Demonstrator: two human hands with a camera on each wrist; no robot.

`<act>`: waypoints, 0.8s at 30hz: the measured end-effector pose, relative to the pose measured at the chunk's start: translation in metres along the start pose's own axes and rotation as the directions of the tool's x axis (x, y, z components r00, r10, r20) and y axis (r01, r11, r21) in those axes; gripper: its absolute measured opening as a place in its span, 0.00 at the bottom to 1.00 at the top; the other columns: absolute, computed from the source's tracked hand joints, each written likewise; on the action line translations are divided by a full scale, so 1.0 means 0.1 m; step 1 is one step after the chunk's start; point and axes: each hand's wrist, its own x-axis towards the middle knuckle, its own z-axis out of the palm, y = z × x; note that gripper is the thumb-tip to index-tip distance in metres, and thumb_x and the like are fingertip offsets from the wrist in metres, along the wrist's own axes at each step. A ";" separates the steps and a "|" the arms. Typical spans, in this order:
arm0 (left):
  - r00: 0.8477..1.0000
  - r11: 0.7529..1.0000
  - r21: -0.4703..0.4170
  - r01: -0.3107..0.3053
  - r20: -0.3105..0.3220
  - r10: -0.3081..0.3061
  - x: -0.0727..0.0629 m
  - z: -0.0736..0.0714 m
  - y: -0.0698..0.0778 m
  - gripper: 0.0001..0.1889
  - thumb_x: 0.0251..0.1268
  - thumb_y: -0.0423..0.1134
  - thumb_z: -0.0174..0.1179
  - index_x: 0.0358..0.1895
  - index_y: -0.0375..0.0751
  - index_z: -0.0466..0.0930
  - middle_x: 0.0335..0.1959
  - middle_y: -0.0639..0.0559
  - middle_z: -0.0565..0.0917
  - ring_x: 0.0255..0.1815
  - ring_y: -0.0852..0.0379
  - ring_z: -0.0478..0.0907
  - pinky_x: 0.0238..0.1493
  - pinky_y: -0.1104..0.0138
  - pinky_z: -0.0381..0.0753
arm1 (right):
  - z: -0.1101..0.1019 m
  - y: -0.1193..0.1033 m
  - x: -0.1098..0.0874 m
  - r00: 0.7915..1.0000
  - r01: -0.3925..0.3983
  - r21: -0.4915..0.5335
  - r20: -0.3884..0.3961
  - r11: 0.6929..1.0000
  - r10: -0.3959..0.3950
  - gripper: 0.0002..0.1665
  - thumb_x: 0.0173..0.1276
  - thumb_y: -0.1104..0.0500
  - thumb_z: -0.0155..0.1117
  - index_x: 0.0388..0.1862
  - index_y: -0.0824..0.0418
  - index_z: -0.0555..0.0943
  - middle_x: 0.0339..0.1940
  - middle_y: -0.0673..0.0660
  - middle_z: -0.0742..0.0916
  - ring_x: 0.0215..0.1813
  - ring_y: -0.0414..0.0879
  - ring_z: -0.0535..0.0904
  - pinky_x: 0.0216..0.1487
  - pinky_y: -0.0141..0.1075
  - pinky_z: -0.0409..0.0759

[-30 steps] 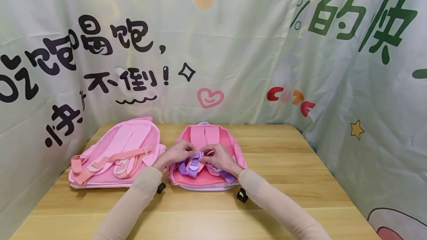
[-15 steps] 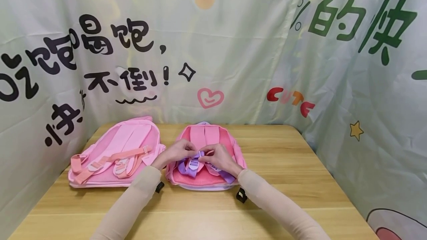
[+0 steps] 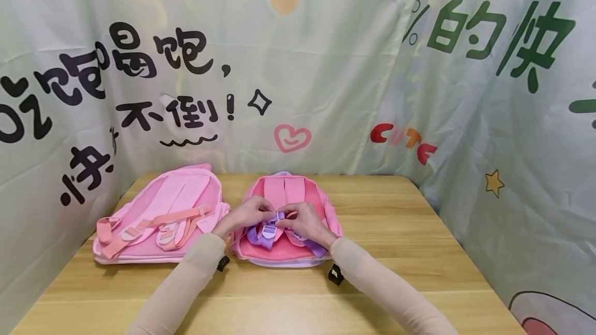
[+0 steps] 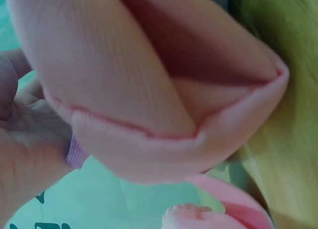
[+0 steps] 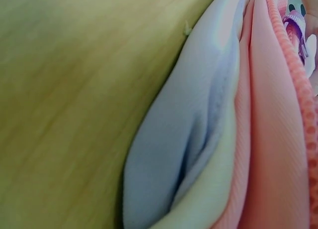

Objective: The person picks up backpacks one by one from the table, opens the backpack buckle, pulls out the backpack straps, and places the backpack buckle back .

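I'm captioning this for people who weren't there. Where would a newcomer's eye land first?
Probably on the left hand and right hand, meeting at a purple strap over the pink backpack near the middle of the table. Next would come the paler backpack with coral straps lying to its left, then the bold black writing across the pale curtain behind.
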 end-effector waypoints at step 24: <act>1.000 0.999 0.025 -0.025 -0.001 0.025 -0.02 -0.04 -0.04 0.06 0.66 0.35 0.61 0.39 0.39 0.87 0.30 0.53 0.86 0.29 0.62 0.76 0.34 0.68 0.76 | 0.01 0.01 0.02 1.000 0.015 0.012 -0.001 1.000 -0.015 0.14 0.60 0.54 0.74 0.46 0.52 0.88 0.38 0.47 0.90 0.41 0.40 0.85 0.43 0.29 0.81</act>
